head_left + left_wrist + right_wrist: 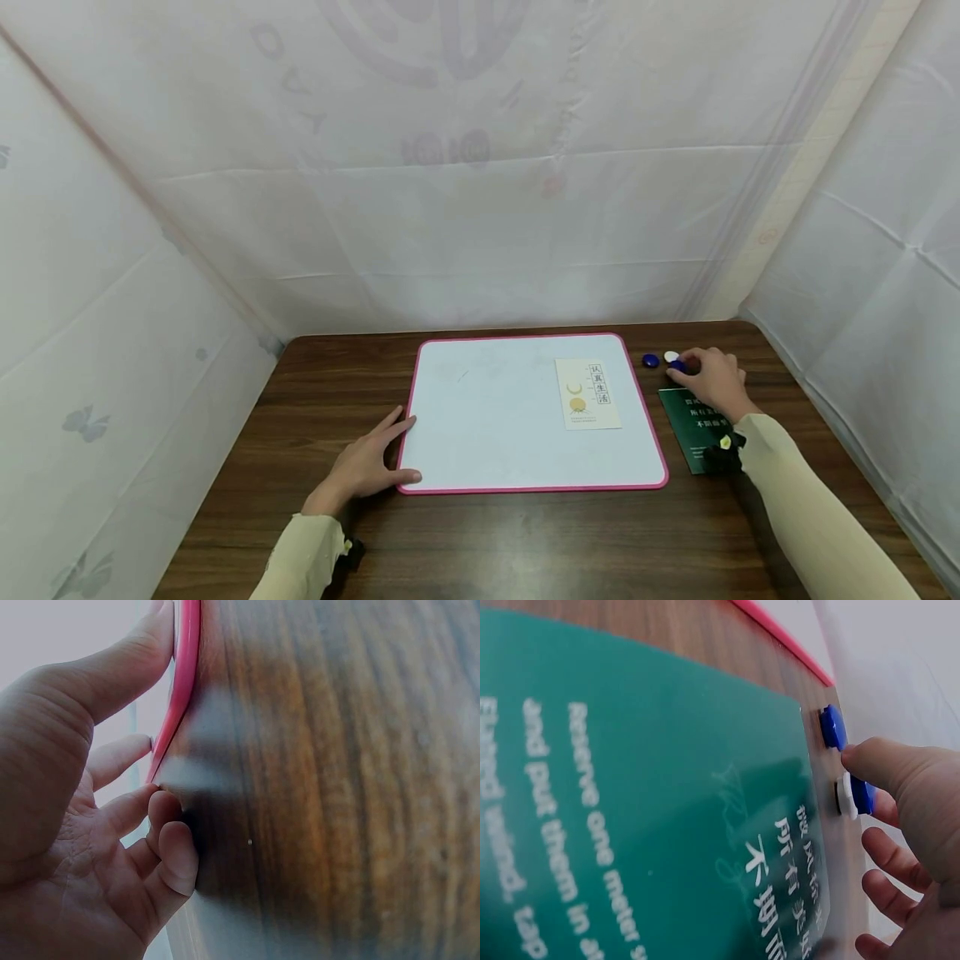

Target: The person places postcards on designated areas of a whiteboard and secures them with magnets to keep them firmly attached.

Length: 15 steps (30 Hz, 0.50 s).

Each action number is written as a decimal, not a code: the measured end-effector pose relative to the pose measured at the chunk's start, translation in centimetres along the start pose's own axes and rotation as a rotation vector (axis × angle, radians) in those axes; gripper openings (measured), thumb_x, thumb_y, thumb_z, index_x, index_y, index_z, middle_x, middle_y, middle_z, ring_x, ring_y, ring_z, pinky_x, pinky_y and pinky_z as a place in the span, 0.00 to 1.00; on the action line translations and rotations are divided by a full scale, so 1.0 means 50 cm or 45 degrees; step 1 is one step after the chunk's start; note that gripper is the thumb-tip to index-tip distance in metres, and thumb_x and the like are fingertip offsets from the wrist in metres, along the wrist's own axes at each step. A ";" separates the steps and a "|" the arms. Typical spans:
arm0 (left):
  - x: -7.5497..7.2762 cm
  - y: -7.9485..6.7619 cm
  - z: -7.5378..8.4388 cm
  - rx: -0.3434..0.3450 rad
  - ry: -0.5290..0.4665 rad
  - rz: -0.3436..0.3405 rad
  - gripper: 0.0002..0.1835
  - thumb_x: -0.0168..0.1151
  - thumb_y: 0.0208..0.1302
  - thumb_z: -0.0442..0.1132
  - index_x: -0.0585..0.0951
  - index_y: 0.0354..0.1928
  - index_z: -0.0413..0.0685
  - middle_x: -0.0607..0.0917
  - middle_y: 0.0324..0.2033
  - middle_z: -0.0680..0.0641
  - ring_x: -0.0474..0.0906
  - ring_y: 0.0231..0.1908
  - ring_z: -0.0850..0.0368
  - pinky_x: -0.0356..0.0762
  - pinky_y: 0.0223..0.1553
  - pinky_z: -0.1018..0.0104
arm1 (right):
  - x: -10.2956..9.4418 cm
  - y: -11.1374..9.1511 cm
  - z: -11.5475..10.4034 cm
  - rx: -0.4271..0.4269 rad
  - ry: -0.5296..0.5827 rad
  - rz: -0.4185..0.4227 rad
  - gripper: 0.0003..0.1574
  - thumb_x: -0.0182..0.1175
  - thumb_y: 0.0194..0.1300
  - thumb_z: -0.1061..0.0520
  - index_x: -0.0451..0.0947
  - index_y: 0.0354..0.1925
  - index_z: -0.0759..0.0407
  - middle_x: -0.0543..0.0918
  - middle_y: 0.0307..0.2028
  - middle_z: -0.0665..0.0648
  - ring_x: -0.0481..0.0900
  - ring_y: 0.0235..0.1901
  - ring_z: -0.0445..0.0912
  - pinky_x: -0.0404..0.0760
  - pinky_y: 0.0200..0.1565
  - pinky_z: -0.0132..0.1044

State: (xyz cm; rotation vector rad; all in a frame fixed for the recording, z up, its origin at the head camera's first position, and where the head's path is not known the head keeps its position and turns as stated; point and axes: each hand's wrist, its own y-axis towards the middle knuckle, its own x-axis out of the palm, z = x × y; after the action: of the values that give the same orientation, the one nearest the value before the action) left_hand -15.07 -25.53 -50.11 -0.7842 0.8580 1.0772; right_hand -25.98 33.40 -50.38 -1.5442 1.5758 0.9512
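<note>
A whiteboard (pixel 495 433) with a pink rim lies on the table, and a cream card (pixel 567 417) with Chinese characters lies on its right part. My left hand (pixel 365 464) rests at the board's left edge, thumb and fingertips touching the pink rim (pixel 187 667). My right hand (pixel 716 383) is right of the board and pinches a round blue magnet (pixel 863 795) between thumb and index finger. Close by that magnet is a white magnet (pixel 671 356). Another blue magnet (pixel 650 361) lies just to the left. The right wrist hides part of a green card (pixel 686 425).
The brown wooden table (pixel 525 542) extends in front of the board and on both sides. White patterned sheets (pixel 480 217) hang behind the table and at its left and right.
</note>
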 end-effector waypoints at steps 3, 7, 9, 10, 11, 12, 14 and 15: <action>0.001 0.000 -0.002 -0.001 0.001 0.002 0.52 0.76 0.54 0.64 0.67 0.77 0.53 0.58 0.79 0.41 0.68 0.68 0.29 0.63 0.59 0.21 | -0.004 -0.001 -0.009 -0.019 -0.002 0.005 0.34 0.64 0.71 0.42 0.77 0.59 0.70 0.73 0.57 0.77 0.63 0.57 0.76 0.64 0.51 0.73; 0.002 0.001 -0.004 -0.013 -0.003 0.000 0.52 0.76 0.54 0.64 0.67 0.78 0.54 0.58 0.79 0.41 0.67 0.69 0.29 0.62 0.59 0.21 | -0.006 0.003 -0.020 -0.040 -0.001 0.010 0.35 0.65 0.71 0.42 0.78 0.58 0.70 0.74 0.56 0.76 0.63 0.56 0.75 0.64 0.50 0.73; 0.001 0.002 -0.004 -0.016 -0.003 -0.001 0.52 0.76 0.54 0.64 0.67 0.78 0.54 0.58 0.79 0.41 0.67 0.69 0.29 0.63 0.60 0.22 | -0.005 0.006 -0.024 -0.041 -0.001 0.010 0.34 0.65 0.70 0.42 0.78 0.58 0.69 0.74 0.56 0.76 0.63 0.55 0.74 0.64 0.49 0.73; 0.001 0.002 -0.004 -0.017 -0.003 -0.001 0.52 0.76 0.54 0.64 0.67 0.78 0.54 0.58 0.79 0.41 0.67 0.69 0.29 0.63 0.60 0.22 | -0.004 0.009 -0.025 -0.040 -0.004 0.013 0.33 0.65 0.70 0.42 0.78 0.58 0.68 0.74 0.56 0.76 0.64 0.54 0.73 0.64 0.49 0.72; 0.000 0.002 -0.003 -0.019 -0.002 -0.002 0.52 0.76 0.54 0.64 0.67 0.77 0.54 0.58 0.79 0.41 0.67 0.69 0.29 0.63 0.60 0.22 | -0.003 0.011 -0.027 -0.042 -0.009 0.014 0.33 0.65 0.70 0.42 0.79 0.57 0.68 0.74 0.56 0.77 0.64 0.54 0.73 0.65 0.49 0.72; 0.000 0.002 -0.002 -0.020 0.001 -0.003 0.52 0.76 0.54 0.64 0.67 0.77 0.54 0.58 0.79 0.41 0.67 0.69 0.29 0.63 0.60 0.22 | -0.002 0.013 -0.029 -0.044 -0.013 0.015 0.33 0.65 0.70 0.42 0.79 0.57 0.67 0.74 0.56 0.77 0.64 0.54 0.73 0.65 0.49 0.72; -0.001 0.002 -0.002 -0.021 0.004 -0.005 0.52 0.75 0.54 0.64 0.67 0.78 0.54 0.58 0.79 0.41 0.67 0.69 0.29 0.63 0.60 0.22 | -0.001 0.015 -0.034 -0.053 -0.014 0.020 0.32 0.65 0.70 0.42 0.79 0.57 0.67 0.74 0.57 0.77 0.64 0.54 0.73 0.65 0.49 0.72; -0.001 0.002 -0.002 -0.023 0.006 -0.006 0.52 0.75 0.54 0.64 0.67 0.78 0.54 0.58 0.79 0.41 0.67 0.69 0.29 0.63 0.60 0.22 | 0.000 0.016 -0.035 -0.060 -0.015 0.024 0.32 0.65 0.70 0.42 0.79 0.57 0.67 0.74 0.56 0.77 0.64 0.54 0.73 0.65 0.49 0.72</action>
State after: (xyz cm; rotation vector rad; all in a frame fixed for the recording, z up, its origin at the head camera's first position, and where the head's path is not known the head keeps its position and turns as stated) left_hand -15.22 -25.59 -50.12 -0.8035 0.8513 1.0807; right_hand -26.78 31.83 -49.55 -1.5556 1.5726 1.0130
